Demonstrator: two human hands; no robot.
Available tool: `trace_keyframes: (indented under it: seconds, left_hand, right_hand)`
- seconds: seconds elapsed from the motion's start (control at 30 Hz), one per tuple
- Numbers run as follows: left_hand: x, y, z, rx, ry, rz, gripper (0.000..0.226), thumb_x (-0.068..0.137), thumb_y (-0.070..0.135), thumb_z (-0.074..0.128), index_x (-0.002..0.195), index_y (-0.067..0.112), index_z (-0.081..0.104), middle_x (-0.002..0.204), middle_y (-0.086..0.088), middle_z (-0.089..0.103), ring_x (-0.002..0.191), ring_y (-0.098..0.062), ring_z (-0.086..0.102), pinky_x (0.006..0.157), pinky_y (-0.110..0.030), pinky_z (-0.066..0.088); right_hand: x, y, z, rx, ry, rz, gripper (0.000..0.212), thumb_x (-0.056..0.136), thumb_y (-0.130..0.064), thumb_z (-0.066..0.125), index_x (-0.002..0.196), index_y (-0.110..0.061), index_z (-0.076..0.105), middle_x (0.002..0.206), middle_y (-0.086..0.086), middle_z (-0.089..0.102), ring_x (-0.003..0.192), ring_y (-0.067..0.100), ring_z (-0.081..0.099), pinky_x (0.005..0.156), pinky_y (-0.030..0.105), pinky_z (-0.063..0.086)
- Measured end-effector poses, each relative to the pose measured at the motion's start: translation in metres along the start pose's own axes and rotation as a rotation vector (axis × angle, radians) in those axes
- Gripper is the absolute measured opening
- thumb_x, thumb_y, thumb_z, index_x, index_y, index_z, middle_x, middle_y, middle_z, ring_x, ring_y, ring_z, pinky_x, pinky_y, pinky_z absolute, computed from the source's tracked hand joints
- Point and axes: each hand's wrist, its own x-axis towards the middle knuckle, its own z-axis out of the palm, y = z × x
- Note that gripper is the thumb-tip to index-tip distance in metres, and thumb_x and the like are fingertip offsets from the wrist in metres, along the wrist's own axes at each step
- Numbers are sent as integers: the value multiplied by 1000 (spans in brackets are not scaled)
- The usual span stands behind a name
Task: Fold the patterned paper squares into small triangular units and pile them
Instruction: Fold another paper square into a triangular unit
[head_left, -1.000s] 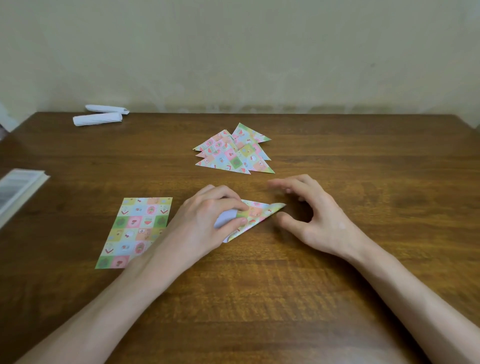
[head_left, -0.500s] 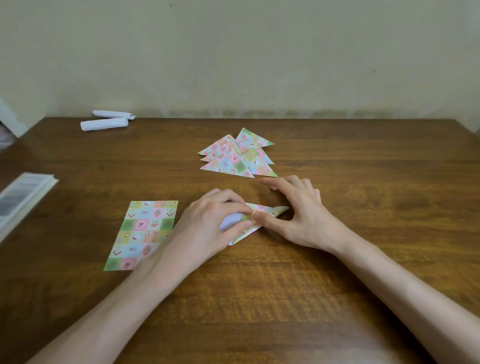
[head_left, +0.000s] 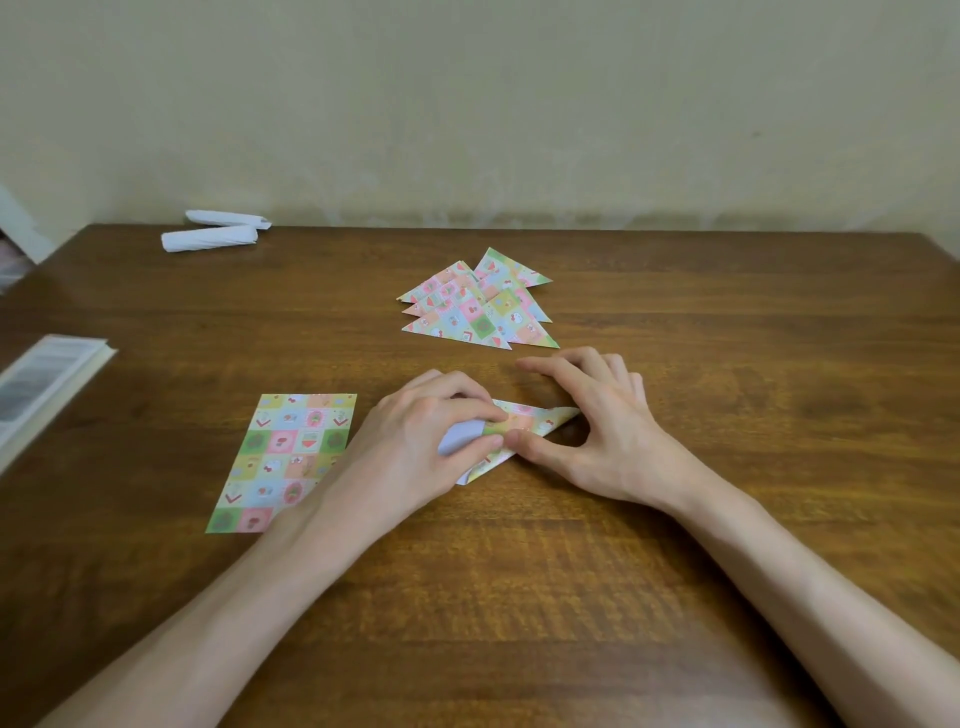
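We're right over the table (head_left: 519, 597), and both hands are on one half-folded paper (head_left: 527, 422). It lies mid-table, just nearer us than the pile of triangles (head_left: 467, 312). The left hand (head_left: 415, 447) covers its left part, fingers curled, with forefinger and thumb pinching the fold where the white underside shows. The right hand (head_left: 613, 441) arches over the pointed right end. Its thumb tip presses on the near edge, right against the left thumb. Its other fingers are bent and spread, tips down beyond the paper, though whether they land on wood or paper we can't quite tell. Beside the left hand an unfolded patterned sheet (head_left: 285, 457) lies flat, the forearm crossing its near corner. Two white paper rolls (head_left: 208, 239) sit at the far left, and a book (head_left: 47, 384) at the left edge.
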Motion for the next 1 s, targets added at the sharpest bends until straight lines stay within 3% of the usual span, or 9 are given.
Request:
trace_keyframes:
  seconds: [0.5, 0.7, 0.87, 1.0]
  left_hand:
    - [-1, 0, -1, -1, 1, 10, 28, 90, 45, 67, 112, 31, 79, 111, 22, 64, 103, -2, 54, 83, -26, 45]
    - [0, -3, -9, -35, -124, 1, 41, 87, 53, 67, 123, 36, 74, 117, 27, 57, 110, 0, 50, 88, -8, 36]
    - [1, -3, -11, -16, -143, 6, 41, 88, 51, 71, 125, 36, 73, 119, 26, 57, 110, 1, 48, 88, -11, 36]
    - [2, -4, -13, -29, -173, 7, 41, 87, 51, 73, 126, 36, 73, 121, 26, 57, 112, 0, 49, 93, -25, 44]
  right_hand:
    - [-1, 3, 3, -46, 0, -9, 78, 75, -82, 53, 144, -46, 48, 129, -18, 42, 121, 8, 36, 100, 29, 24]
    - [-1, 1, 3, -71, 4, -10, 75, 76, -79, 53, 142, -44, 50, 129, -18, 41, 122, 10, 36, 100, 30, 26]
    - [-3, -2, 3, -89, 15, -18, 78, 73, -82, 53, 141, -44, 51, 128, -17, 41, 121, 11, 37, 102, 32, 28]
    - [-2, -2, 3, -70, -6, -5, 81, 70, -84, 56, 141, -47, 49, 129, -17, 40, 123, 10, 34, 101, 30, 25]
